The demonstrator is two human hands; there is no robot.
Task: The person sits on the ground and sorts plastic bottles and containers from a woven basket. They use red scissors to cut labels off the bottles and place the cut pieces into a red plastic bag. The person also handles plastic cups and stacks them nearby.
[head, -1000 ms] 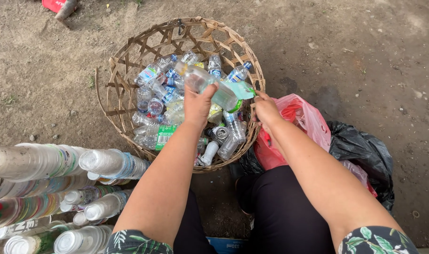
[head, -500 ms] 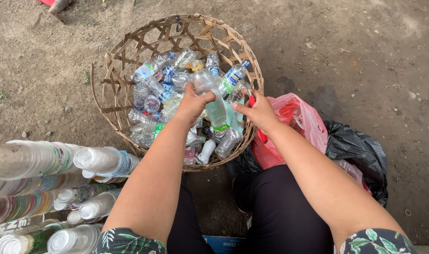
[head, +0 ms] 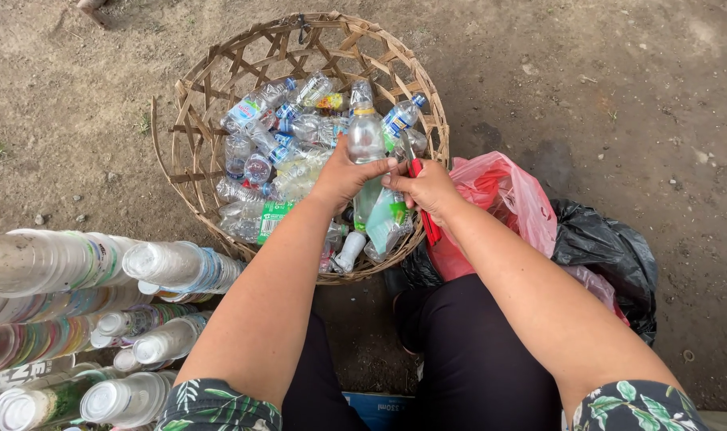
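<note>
My left hand (head: 341, 177) grips a clear plastic bottle (head: 365, 134) around its middle, holding it over a round woven basket (head: 189, 120). The bottle's neck points away from me. My right hand (head: 429, 188) meets the bottle from the right, fingertips on its side, and is closed on a slim red-handled tool (head: 427, 227). A loose greenish label (head: 387, 225) hangs from the bottle's lower part beneath both hands. The basket is filled with several crushed clear bottles (head: 276, 144).
Long stacks of nested plastic cups (head: 68, 267) lie at the left, beside my knee. A red plastic bag (head: 503, 191) and a black bag (head: 607, 251) sit on the dirt ground right of the basket. My legs in dark trousers are below.
The bottle went from tilted across the basket to pointing straight away from me. My right hand closed in onto it, and both hands drew nearer to my body.
</note>
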